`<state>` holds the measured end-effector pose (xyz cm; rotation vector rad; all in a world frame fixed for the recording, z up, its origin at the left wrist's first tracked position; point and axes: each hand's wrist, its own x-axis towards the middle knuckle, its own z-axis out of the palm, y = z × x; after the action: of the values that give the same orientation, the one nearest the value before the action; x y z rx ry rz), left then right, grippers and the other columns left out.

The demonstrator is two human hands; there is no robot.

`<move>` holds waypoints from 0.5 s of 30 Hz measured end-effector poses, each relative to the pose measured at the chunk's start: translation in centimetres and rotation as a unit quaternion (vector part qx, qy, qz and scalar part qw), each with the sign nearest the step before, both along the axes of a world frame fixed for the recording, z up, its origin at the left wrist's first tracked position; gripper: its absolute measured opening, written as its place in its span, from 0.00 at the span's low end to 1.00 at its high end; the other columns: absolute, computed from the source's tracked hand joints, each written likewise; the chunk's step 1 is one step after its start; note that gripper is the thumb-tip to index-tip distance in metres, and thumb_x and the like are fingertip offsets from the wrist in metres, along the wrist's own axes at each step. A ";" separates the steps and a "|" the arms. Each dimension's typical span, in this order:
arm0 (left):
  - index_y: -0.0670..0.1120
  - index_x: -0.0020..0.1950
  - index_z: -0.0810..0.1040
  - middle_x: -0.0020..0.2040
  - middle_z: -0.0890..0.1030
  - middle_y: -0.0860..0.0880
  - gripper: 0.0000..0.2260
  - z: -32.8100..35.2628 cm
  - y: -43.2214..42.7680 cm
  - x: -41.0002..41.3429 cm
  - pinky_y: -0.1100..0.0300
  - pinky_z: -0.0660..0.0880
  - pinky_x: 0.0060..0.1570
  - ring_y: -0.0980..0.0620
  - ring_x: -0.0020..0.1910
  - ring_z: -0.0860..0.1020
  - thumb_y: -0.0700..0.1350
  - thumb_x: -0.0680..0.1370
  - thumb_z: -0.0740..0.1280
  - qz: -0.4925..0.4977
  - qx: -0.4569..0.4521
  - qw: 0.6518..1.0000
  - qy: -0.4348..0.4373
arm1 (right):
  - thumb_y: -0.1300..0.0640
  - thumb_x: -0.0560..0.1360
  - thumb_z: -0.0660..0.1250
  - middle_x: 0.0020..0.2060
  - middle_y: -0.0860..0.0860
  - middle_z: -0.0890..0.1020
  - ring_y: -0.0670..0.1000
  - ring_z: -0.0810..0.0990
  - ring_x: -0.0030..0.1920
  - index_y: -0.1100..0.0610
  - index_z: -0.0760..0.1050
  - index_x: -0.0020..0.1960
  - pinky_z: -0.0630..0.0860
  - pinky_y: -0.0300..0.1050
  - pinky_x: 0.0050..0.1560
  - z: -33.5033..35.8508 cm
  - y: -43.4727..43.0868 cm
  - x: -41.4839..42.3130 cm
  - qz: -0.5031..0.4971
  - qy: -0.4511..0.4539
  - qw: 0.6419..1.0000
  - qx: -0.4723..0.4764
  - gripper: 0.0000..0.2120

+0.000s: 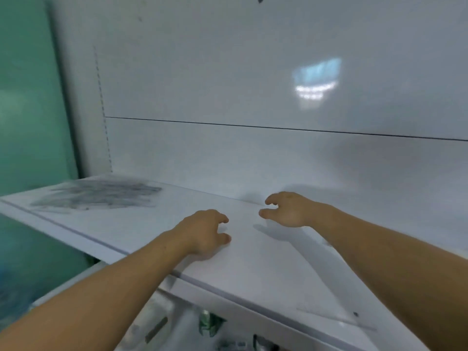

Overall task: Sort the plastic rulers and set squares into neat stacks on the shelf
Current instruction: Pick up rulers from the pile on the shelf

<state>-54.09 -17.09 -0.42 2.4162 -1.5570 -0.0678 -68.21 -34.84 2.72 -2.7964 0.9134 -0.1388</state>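
The left hand (205, 231) and right hand (288, 210) were low over the shelf (253, 269), fingers loosely curled, gripping nothing visible. A clear set square (339, 319) lay flat nearer the front edge than the right hand. A blurred grey pile (101, 195), perhaps rulers, sat well left of the left hand. Such thin plastic is likely light, stiff and slippery, and best pinched at an edge.

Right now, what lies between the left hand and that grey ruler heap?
Only bare white shelf separates the left hand from the blurred ruler heap, in the head view.
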 end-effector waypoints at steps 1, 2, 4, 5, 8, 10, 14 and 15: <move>0.53 0.73 0.64 0.73 0.64 0.54 0.25 0.2 1.6 2.0 0.54 0.63 0.69 0.51 0.70 0.65 0.58 0.77 0.62 0.018 -0.005 1.000 -0.004 | 0.36 0.76 0.56 0.72 0.50 0.66 0.52 0.65 0.71 0.50 0.64 0.72 0.62 0.47 0.68 0.1 1.3 2.5 0.012 -0.004 1.000 -0.006 0.29; 0.53 0.73 0.64 0.73 0.64 0.54 0.25 0.4 3.2 4.0 0.54 0.63 0.69 0.51 0.71 0.65 0.59 0.77 0.61 0.035 -0.008 0.999 -0.006 | 0.36 0.77 0.55 0.71 0.51 0.66 0.52 0.65 0.71 0.50 0.64 0.72 0.62 0.47 0.68 0.2 2.6 5.1 0.023 -0.006 1.000 -0.012 0.29; 0.53 0.73 0.64 0.74 0.64 0.54 0.25 0.9 6.6 8.2 0.54 0.62 0.69 0.51 0.71 0.64 0.60 0.77 0.61 0.067 -0.008 0.998 -0.005 | 0.36 0.77 0.53 0.71 0.51 0.67 0.53 0.64 0.71 0.51 0.64 0.72 0.62 0.47 0.68 0.4 5.4 10.2 0.048 -0.006 0.999 -0.024 0.29; 0.54 0.73 0.64 0.74 0.64 0.54 0.26 1.0 8.2 10.3 0.54 0.62 0.69 0.51 0.71 0.64 0.60 0.77 0.61 0.080 -0.006 0.997 -0.006 | 0.36 0.77 0.53 0.71 0.51 0.66 0.53 0.64 0.71 0.51 0.63 0.73 0.61 0.47 0.68 0.5 6.7 12.7 0.061 -0.003 0.998 -0.030 0.29; 0.53 0.73 0.65 0.74 0.64 0.53 0.26 1.3 12.9 16.5 0.55 0.62 0.69 0.51 0.71 0.64 0.59 0.77 0.62 0.112 0.003 0.994 -0.009 | 0.36 0.78 0.52 0.73 0.51 0.63 0.53 0.63 0.72 0.50 0.61 0.74 0.60 0.48 0.70 0.7 10.7 19.6 0.097 0.005 0.994 -0.040 0.30; 0.52 0.72 0.65 0.74 0.65 0.53 0.25 1.6 15.7 20.2 0.55 0.63 0.69 0.50 0.71 0.65 0.58 0.77 0.62 0.132 0.004 0.991 -0.010 | 0.36 0.78 0.52 0.72 0.51 0.64 0.54 0.64 0.71 0.50 0.60 0.74 0.61 0.49 0.69 0.7 12.8 23.6 0.119 0.002 0.992 -0.041 0.30; 0.51 0.72 0.66 0.73 0.66 0.52 0.25 1.9 19.7 26.5 0.55 0.64 0.68 0.50 0.70 0.66 0.57 0.77 0.62 0.167 0.008 0.986 -0.008 | 0.36 0.78 0.52 0.71 0.53 0.65 0.55 0.65 0.70 0.51 0.61 0.74 0.62 0.48 0.68 0.6 15.5 30.4 0.147 0.008 0.988 -0.049 0.30; 0.51 0.72 0.66 0.73 0.67 0.52 0.24 1.9 20.3 27.9 0.55 0.64 0.68 0.50 0.70 0.67 0.57 0.77 0.62 0.174 0.007 0.985 -0.009 | 0.36 0.78 0.52 0.71 0.53 0.65 0.55 0.65 0.70 0.51 0.61 0.74 0.62 0.48 0.68 0.6 15.8 32.0 0.149 0.010 0.987 -0.051 0.30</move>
<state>-26.17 3.21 1.47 2.6654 -1.1224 0.0119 -36.23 -19.02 3.28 -2.9941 0.4943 -0.1159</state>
